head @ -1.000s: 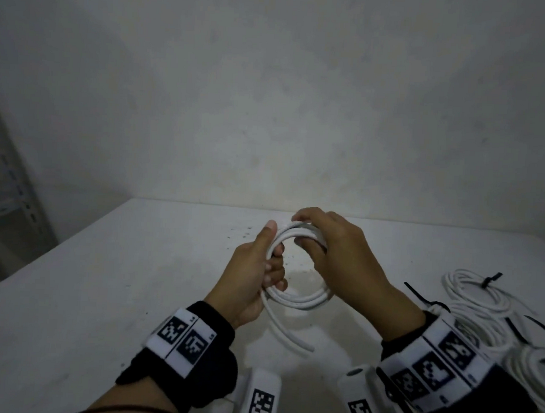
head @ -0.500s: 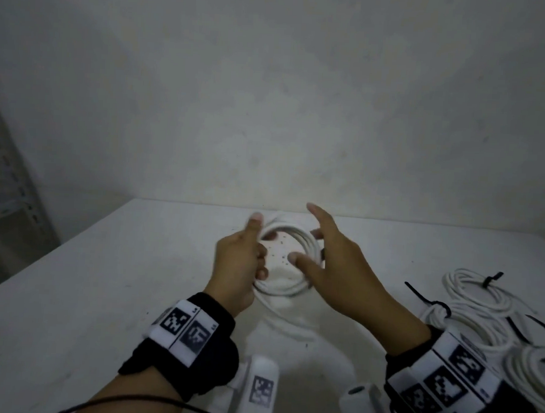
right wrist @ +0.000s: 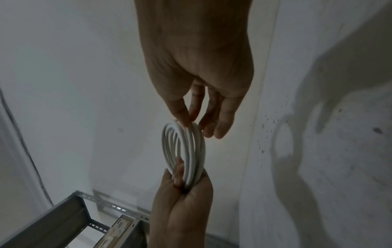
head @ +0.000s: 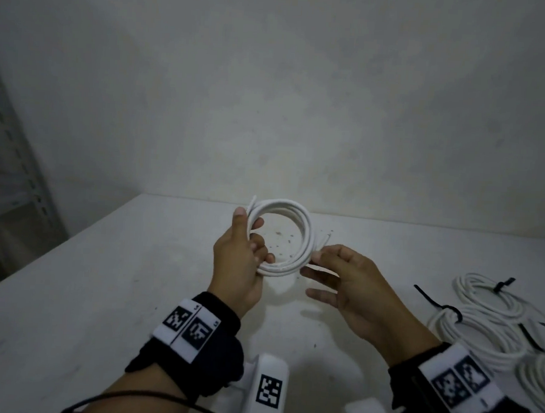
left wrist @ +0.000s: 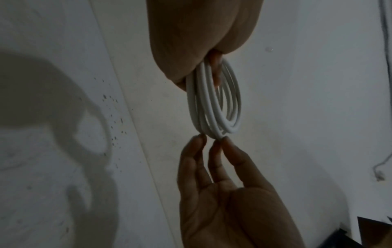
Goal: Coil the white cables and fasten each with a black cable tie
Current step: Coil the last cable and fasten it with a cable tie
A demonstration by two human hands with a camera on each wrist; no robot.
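A white cable (head: 308, 230) wound into a ring of several turns hangs in the air above the white table (head: 102, 292). My left hand (head: 252, 237) grips the ring's left side, thumb on the outside and fingers curled through the middle. My right hand (head: 321, 272) is at the ring's lower right with straight fingers, their tips touching the strands. In the left wrist view the cable (left wrist: 212, 109) runs from my left hand (left wrist: 191, 50) to my right hand (left wrist: 212, 142). In the right wrist view my right hand (right wrist: 197, 124) touches the cable (right wrist: 186, 147), with my left hand (right wrist: 182, 193) below.
Several coiled white cables (head: 481, 299) fastened with black ties lie on the table at the right. A loose black cable tie (head: 430, 298) lies beside them. A grey metal shelf (head: 13, 192) stands at the far left. A bare wall rises behind the table.
My right hand let go of the ring's top and came down to its lower right with straight fingers. The hanging tail is now wound in. My left hand lifted the ring slightly.
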